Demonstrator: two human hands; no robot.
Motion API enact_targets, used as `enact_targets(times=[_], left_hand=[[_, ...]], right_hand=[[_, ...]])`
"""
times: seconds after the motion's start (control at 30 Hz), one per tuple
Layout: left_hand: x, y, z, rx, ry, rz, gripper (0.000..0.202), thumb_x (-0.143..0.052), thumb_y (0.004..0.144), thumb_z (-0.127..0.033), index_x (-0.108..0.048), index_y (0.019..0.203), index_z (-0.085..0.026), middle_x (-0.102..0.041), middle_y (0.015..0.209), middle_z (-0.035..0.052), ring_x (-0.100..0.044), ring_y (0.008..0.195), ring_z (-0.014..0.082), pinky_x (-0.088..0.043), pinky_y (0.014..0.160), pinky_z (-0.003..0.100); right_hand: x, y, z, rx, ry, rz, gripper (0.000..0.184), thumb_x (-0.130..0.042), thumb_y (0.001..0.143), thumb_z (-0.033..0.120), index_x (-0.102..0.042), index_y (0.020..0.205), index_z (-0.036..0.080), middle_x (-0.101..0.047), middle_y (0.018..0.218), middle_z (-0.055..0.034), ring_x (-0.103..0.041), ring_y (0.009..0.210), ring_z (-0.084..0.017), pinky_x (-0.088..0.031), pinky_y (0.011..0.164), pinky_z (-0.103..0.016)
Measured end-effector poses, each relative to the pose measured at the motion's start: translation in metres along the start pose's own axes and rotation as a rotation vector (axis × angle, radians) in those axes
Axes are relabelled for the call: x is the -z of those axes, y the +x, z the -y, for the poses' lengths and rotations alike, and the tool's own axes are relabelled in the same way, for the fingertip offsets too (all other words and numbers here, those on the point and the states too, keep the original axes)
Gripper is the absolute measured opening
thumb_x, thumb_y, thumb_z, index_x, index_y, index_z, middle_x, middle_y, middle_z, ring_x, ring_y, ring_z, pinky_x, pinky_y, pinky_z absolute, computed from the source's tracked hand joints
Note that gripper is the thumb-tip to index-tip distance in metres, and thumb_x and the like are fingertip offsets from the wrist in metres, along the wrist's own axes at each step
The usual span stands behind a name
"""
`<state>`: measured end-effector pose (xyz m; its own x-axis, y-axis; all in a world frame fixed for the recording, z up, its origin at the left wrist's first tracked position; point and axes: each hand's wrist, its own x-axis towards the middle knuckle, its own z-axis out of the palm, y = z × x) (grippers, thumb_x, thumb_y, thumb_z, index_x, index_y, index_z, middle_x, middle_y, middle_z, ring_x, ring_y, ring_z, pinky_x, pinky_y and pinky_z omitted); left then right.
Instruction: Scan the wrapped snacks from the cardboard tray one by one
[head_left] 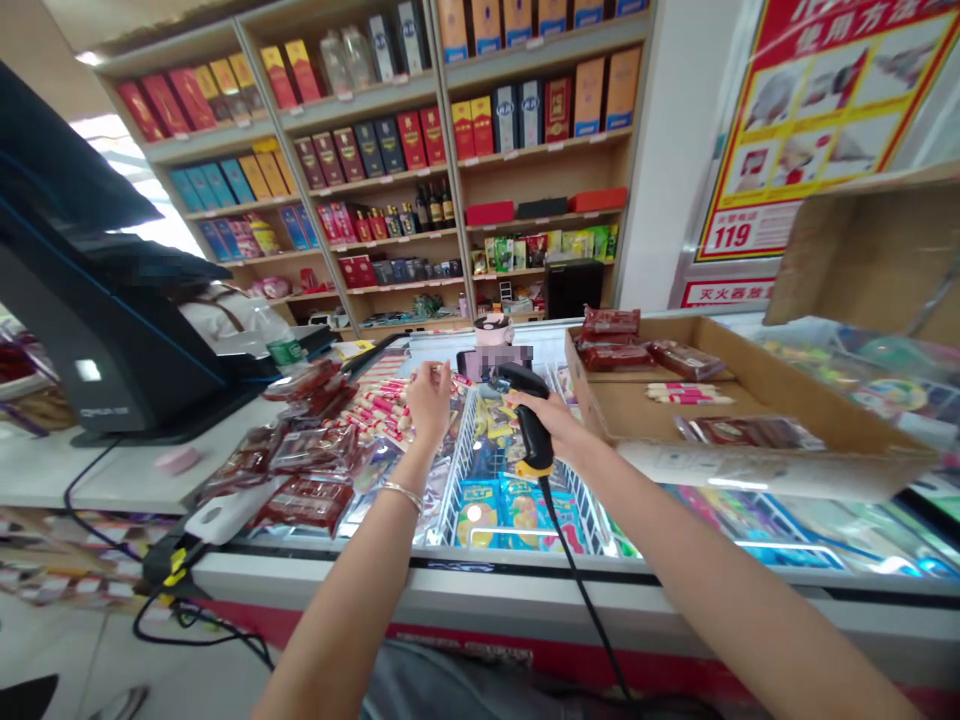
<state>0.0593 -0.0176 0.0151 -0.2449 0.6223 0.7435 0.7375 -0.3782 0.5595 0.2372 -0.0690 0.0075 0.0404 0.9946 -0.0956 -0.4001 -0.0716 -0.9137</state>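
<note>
"Scanner [534, 430] location?"

"Near centre, at four o'clock from left hand [431, 392]: black, yellow-footed, corded, with head tilted toward ten o'clock. Gripped in right hand [556, 420], fingers wrapped around handle."

"And left-hand fingers?"

"Curled and bunched, just beside scanner head but apart from it. Impossible to tell whether pinching anything; only a bit of pink beside fingertips, too small to identify."

"Surrounding goods?"

"Pink-and-white sticks [379, 408] heaped near nine o'clock from left hand; red-brown packets [315, 450] farther out at eight. White wire basket [459, 460] below scanner, at six o'clock; open carton [750, 470] at three, with more sticks and packets inside."

"Step in hand?"

"Apparently aiming, perhaps for reading a code near left-hand fingertips."

"Demands of next move?"

"By judgement: steady right wrist, unobstructed line from scanner head, enough slack in cord [577, 570]."
</note>
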Motion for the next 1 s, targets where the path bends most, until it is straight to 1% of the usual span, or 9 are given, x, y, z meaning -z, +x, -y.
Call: enact_targets(times=[0.1,0.2,0.37,0.47,0.57,0.7,0.77,0.83,1.0], left_hand=[[0.001,-0.002,-0.001,0.011,0.084,-0.021,0.030,-0.042,0.089,-0.046,-0.054,0.080,-0.019,-0.054,0.056,-0.0018,-0.051,0.054,0.0134,-0.033,0.059,0.025],[0.001,-0.004,0.001,0.032,0.119,-0.028,0.031,-0.045,0.086,-0.049,-0.050,0.077,-0.020,-0.051,0.054,-0.0028,-0.049,0.052,0.0139,-0.031,0.058,0.025],[0.002,-0.008,0.003,0.098,0.004,0.005,0.027,-0.044,0.087,-0.049,-0.048,0.085,-0.022,-0.051,0.049,-0.0049,-0.052,0.052,0.0149,-0.034,0.059,0.025],[0.002,-0.009,0.004,0.115,-0.021,0.003,0.023,-0.036,0.090,-0.042,-0.046,0.093,-0.022,-0.055,0.056,-0.0028,-0.055,0.055,0.0164,-0.037,0.061,0.027],[0.000,-0.010,0.004,0.148,-0.007,0.000,0.020,-0.029,0.092,-0.033,-0.044,0.096,-0.020,-0.058,0.068,0.0023,-0.058,0.063,0.0194,-0.040,0.066,0.031],[-0.003,-0.011,0.005,0.201,-0.009,0.010,0.016,-0.030,0.090,-0.027,-0.042,0.096,-0.019,-0.059,0.082,0.0077,-0.059,0.074,0.0225,-0.042,0.072,0.036],[-0.004,-0.012,0.006,0.163,-0.026,0.020,0.015,-0.031,0.089,-0.026,-0.042,0.097,-0.019,-0.058,0.090,0.0095,-0.059,0.080,0.0227,-0.043,0.076,0.037],[-0.005,-0.013,0.007,0.078,-0.051,0.033,0.015,-0.032,0.089,-0.023,-0.043,0.098,-0.018,-0.057,0.096,0.0102,-0.058,0.087,0.0222,-0.042,0.081,0.037],[-0.004,-0.015,0.006,-0.124,-0.069,0.041,0.027,-0.031,0.084,-0.011,-0.046,0.106,-0.019,-0.055,0.101,0.0098,-0.053,0.098,0.0205,-0.041,0.087,0.037]], right_hand=[[0.007,-0.003,-0.003,-0.036,-0.017,-0.042,0.013,-0.068,0.069,0.014,-0.060,0.077,0.011,-0.060,0.059,-0.0007,-0.055,0.042,-0.009,-0.048,0.041,-0.019],[0.008,-0.009,-0.003,-0.071,-0.045,-0.062,0.011,-0.067,0.071,0.015,-0.059,0.077,0.011,-0.059,0.057,-0.0007,-0.054,0.041,-0.009,-0.045,0.038,-0.018],[0.004,-0.017,0.000,-0.082,-0.088,-0.055,0.013,-0.067,0.070,0.012,-0.058,0.079,0.011,-0.059,0.056,-0.0003,-0.055,0.041,-0.010,-0.047,0.040,-0.019],[0.004,-0.017,0.000,-0.083,-0.102,-0.034,0.014,-0.067,0.070,0.011,-0.059,0.081,0.010,-0.059,0.057,-0.0003,-0.054,0.041,-0.009,-0.047,0.040,-0.019],[0.007,-0.014,-0.002,-0.071,-0.110,-0.020,0.015,-0.067,0.069,0.010,-0.059,0.081,0.010,-0.061,0.060,-0.0013,-0.054,0.041,-0.009,-0.046,0.040,-0.019],[0.011,-0.011,-0.005,-0.062,-0.120,-0.008,0.017,-0.068,0.067,0.011,-0.059,0.081,0.011,-0.061,0.060,-0.0010,-0.055,0.042,-0.009,-0.045,0.039,-0.018],[0.012,-0.012,-0.006,-0.059,-0.118,-0.008,0.017,-0.068,0.066,0.011,-0.059,0.081,0.011,-0.060,0.059,-0.0003,-0.055,0.042,-0.010,-0.044,0.038,-0.018],[0.011,-0.013,-0.005,-0.058,-0.119,-0.014,0.016,-0.068,0.066,0.011,-0.059,0.080,0.011,-0.060,0.059,0.0001,-0.055,0.042,-0.010,-0.042,0.036,-0.018],[0.010,-0.014,-0.003,-0.056,-0.120,-0.057,0.014,-0.066,0.068,0.010,-0.058,0.080,0.011,-0.058,0.056,0.0008,-0.054,0.042,-0.009,-0.043,0.038,-0.017]])
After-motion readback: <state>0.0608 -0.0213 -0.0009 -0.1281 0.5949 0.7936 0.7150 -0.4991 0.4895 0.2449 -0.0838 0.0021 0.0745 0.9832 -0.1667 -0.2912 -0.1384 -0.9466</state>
